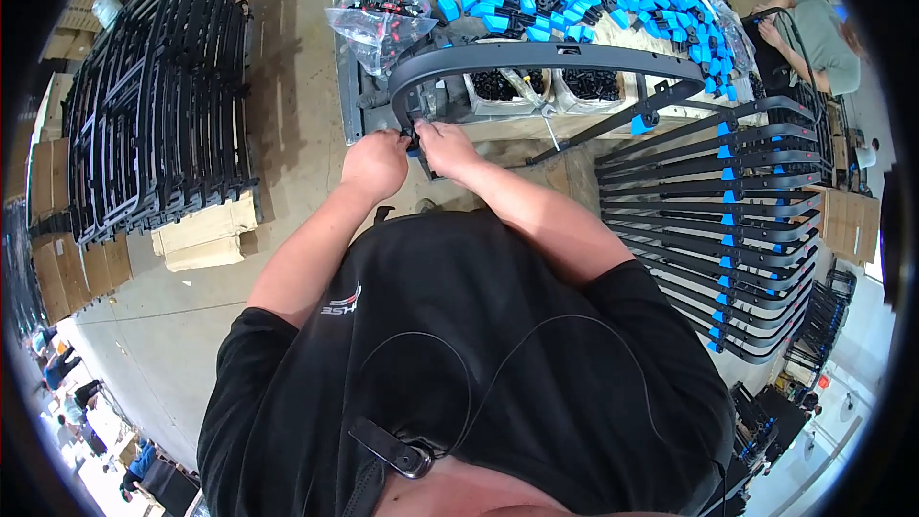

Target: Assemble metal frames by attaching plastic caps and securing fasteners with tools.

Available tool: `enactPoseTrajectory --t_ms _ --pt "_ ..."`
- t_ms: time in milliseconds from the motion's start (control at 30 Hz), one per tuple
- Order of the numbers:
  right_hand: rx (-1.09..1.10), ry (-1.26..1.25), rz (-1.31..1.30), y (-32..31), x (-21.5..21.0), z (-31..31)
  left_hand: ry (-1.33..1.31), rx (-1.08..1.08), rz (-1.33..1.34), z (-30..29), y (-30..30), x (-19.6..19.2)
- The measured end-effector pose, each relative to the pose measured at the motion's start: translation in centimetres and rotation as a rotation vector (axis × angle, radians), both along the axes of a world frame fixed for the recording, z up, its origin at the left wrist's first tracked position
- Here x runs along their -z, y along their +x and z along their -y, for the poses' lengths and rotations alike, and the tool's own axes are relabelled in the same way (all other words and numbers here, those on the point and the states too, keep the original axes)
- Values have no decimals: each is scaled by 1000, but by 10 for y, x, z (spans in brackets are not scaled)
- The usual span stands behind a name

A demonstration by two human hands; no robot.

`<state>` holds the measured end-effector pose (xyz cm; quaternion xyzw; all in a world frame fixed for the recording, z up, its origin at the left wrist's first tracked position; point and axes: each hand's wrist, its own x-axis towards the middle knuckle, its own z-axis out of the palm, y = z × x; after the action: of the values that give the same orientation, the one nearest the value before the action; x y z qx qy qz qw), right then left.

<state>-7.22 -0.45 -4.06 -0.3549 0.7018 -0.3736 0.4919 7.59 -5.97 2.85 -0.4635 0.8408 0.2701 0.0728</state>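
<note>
While two hands (412, 153) pinch one curved black frame (536, 57), two bins (560, 86) behind.

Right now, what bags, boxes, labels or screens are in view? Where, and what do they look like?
Clear plastic bags: table's left end, crumpled, holding small black and red parts.
White tubs: table front, behind the curved black frame, full of small black parts.
Flattened cardboard boxes: floor at left, tan, under stacked black frames.
No screens or signs visible.
</note>
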Motion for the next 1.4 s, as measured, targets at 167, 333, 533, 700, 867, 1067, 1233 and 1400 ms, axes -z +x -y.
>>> enactPoseTrajectory --t_ms 167,333,533,700,867,1067,1233,1400 --pt "69 -22 17 4 7 0 -4 -10 6 -1 -2 -3" --pt "55 -46 -13 6 2 -3 -25 14 14 -2 -3 -6" --pt "-31 37 -44 0 -20 -4 -45 8 -13 -4 -3 -6" --pt "11 -12 -22 4 -10 -3 -51 22 5 -2 -5 -5" --pt "87 143 -31 -16 -11 6 -19 10 6 -2 -4 -8" --pt "242 -316 -1488 -131 -20 5 -36 -42 -34 -4 -1 2" --pt "-173 190 -1243 -158 -24 3 -7 -76 -18 -9 -2 -9" --pt "-10 -97 -1094 -139 -32 -18 6 -135 -68 -14 2 -11"
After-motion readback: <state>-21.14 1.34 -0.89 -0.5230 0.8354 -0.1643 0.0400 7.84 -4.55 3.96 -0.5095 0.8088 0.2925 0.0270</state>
